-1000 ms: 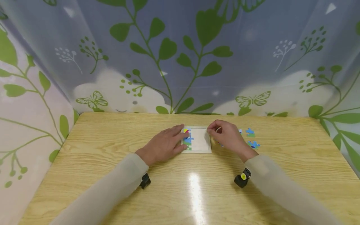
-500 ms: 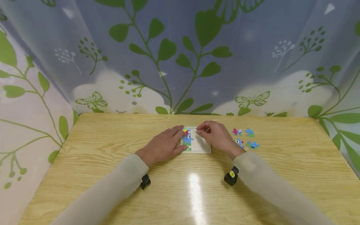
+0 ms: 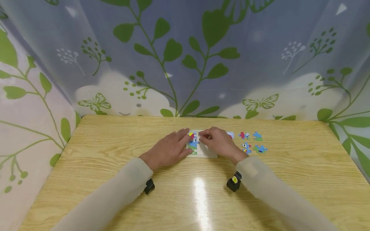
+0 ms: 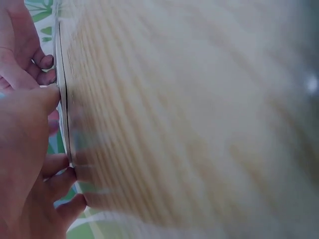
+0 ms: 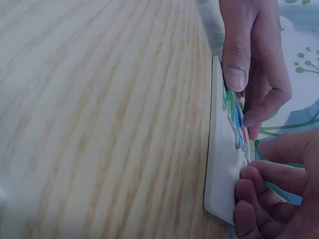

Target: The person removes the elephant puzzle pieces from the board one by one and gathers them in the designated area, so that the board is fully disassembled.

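Note:
A white puzzle tray (image 3: 206, 153) lies on the table, its left side filled with joined jigsaw pieces (image 3: 193, 144) in blue, green, red and yellow. My left hand (image 3: 169, 148) rests on the tray's left edge, fingers extended and thumb on the lower-left corner. Over the tray's upper middle, my right hand (image 3: 219, 142) pinches a jigsaw piece between thumb and forefinger, beside the joined ones; the fingers mostly hide it. In the right wrist view, the thumb and forefinger of the right hand (image 5: 284, 189) meet close to the joined pieces (image 5: 237, 119).
Loose jigsaw pieces lie right of the tray: a red and white one (image 3: 243, 135), a blue and green one (image 3: 257, 136), and several others. The wooden table (image 3: 115, 134) ends at a leaf-patterned curtain (image 3: 185, 64) behind.
My right hand has moved left from the tray's right edge to the joined pieces, uncovering loose pieces on the right. The left hand has stayed in place.

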Action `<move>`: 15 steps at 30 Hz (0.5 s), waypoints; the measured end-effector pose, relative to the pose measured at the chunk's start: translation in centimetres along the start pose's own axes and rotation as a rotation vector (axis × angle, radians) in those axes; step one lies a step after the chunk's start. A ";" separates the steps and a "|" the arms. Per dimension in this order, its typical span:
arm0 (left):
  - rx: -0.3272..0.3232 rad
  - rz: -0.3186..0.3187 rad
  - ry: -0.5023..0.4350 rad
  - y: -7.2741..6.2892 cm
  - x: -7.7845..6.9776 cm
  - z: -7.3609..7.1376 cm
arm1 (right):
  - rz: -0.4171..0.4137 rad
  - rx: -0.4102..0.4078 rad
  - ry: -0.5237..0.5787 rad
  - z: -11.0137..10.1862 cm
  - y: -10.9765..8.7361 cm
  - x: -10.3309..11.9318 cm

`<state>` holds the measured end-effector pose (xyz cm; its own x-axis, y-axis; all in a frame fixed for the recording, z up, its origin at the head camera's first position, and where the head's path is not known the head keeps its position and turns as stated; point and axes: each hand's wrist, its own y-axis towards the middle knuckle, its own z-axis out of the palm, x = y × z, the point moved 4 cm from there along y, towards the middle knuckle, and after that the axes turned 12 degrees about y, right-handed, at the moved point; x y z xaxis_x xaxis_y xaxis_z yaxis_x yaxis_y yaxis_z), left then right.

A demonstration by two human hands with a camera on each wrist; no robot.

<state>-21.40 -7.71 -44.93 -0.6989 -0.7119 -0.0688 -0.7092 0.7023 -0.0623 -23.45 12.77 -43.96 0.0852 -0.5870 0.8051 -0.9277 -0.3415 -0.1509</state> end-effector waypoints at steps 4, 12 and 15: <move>0.030 0.049 -0.034 -0.2 0.2 -0.1 | 0.003 0.006 -0.004 0.1 0.1 0.1; 0.039 0.047 0.012 -0.4 0.2 -0.1 | 0.015 0.010 0.007 0.4 0.0 0.4; 0.044 0.039 0.052 -0.3 0.0 -0.1 | 0.008 0.012 0.004 0.4 -0.1 0.6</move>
<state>-21.15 -7.92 -44.79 -0.7305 -0.6827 -0.0202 -0.6775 0.7280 -0.1045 -23.19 12.15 -43.74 0.0766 -0.5871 0.8059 -0.9241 -0.3454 -0.1637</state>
